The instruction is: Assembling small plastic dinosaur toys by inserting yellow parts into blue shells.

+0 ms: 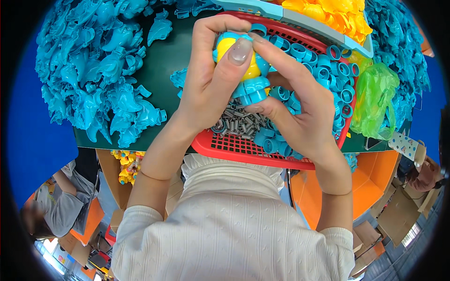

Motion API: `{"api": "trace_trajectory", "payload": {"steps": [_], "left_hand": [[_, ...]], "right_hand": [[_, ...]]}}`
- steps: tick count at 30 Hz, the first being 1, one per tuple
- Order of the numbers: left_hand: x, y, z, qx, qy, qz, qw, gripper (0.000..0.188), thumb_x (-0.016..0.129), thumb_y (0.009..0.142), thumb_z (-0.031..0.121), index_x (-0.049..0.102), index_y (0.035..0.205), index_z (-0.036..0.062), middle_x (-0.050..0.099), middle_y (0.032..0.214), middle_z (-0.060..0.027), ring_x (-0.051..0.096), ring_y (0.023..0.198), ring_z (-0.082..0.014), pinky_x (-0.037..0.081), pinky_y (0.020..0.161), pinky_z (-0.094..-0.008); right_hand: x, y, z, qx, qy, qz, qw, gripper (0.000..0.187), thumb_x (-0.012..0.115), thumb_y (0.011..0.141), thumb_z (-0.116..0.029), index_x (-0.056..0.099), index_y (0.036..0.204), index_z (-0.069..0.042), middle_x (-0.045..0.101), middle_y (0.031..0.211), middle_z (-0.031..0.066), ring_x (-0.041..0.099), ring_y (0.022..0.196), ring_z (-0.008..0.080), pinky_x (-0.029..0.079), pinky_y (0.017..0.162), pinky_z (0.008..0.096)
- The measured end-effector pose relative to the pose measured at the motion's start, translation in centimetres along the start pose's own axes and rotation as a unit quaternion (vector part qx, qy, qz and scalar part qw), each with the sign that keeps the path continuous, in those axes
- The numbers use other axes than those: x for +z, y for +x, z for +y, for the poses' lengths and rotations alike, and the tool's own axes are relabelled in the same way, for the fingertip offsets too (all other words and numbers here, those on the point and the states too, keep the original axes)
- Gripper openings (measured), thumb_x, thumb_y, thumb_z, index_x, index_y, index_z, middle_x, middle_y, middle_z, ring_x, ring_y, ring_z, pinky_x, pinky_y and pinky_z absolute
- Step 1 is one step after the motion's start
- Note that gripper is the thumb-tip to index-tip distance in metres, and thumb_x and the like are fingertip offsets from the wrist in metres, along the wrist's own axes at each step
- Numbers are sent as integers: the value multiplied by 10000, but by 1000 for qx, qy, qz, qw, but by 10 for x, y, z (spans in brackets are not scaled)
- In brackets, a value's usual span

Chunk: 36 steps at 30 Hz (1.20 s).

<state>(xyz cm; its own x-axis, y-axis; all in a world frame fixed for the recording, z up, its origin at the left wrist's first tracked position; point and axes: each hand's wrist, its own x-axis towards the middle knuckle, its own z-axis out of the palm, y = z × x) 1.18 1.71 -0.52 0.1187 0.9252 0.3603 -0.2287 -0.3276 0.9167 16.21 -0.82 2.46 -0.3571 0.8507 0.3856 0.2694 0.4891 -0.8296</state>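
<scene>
Upper centre of the frame: up comes my view of the yellow-and-blue toy piece [253, 70], raised in front of the basket, yellow belly showing, flared blue end lowest.
Left hand [204, 77]: fingers bent around the top and side, thumb laid right across the yellow; it's holding the piece.
Right hand [307, 105]: fingers narrowed on that same piece, index at its upper right, thumb up against the blue end. Both hands on it, as I see from my far-off seat!
Red basket [260, 160]: spread behind and below the hands, blue rings [323, 72] crowding its right side, small metal cylinders [241, 124] heaped towards the left.
Blue shells: one great heap [93, 61] at upper left, a second heap [393, 42] at upper right, the dark green surface [176, 54] between.
Yellow shells [328, 9]: piled loose in the bin [300, 19] at the top right.
Green bag [375, 100]: crumpled beside the basket, right of frame.
Progress: yellow and blue sit together on this one, so I'd call it well along; thumbs hide whether every joint is seated. Plenty of loose parts left, by my reckoning.
</scene>
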Motion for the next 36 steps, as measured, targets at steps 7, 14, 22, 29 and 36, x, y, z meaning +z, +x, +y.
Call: {"api": "trace_trajectory", "payload": {"steps": [7,14,22,29,36], "left_hand": [[4,-3,2,-2,-1,39,999,453,420,921,253,272,1293,40,384,1268,-99,464,1091,-158,389,917,-281],[0,0,8,-27,-25,-53,998,412,485,913,263,364,1255,69,459,1113,-79,544,727,-71,453,515,-174],[-1,-1,6,53,82,-136,986,592,489,896,365,264,1321,18,402,1283,-158,528,1030,-195,468,801,-268],[15,1,-2,55,19,-30,998,740,441,879,483,100,1378,56,454,1205,-230,524,1050,-234,461,847,-324],[1,0,-6,58,46,-115,991,488,518,882,310,325,1233,31,463,1155,-181,493,1040,-213,404,891,-310]], "right_hand": [[-7,-2,2,44,64,16,997,574,671,731,-13,432,1252,28,479,1256,128,572,959,166,482,821,285],[-14,-3,7,38,30,19,999,538,646,781,-66,422,1258,38,480,1251,126,553,967,162,466,837,289],[-19,-5,11,-7,64,40,997,479,573,847,-98,406,1274,41,460,1281,135,513,1091,207,437,893,303],[-21,-4,10,-28,-61,-3,998,451,573,788,43,474,1228,24,510,1226,147,512,1102,221,447,883,310],[-19,-6,8,14,-22,37,999,454,606,726,78,525,1169,21,553,1164,151,554,1046,243,461,861,307]]}}
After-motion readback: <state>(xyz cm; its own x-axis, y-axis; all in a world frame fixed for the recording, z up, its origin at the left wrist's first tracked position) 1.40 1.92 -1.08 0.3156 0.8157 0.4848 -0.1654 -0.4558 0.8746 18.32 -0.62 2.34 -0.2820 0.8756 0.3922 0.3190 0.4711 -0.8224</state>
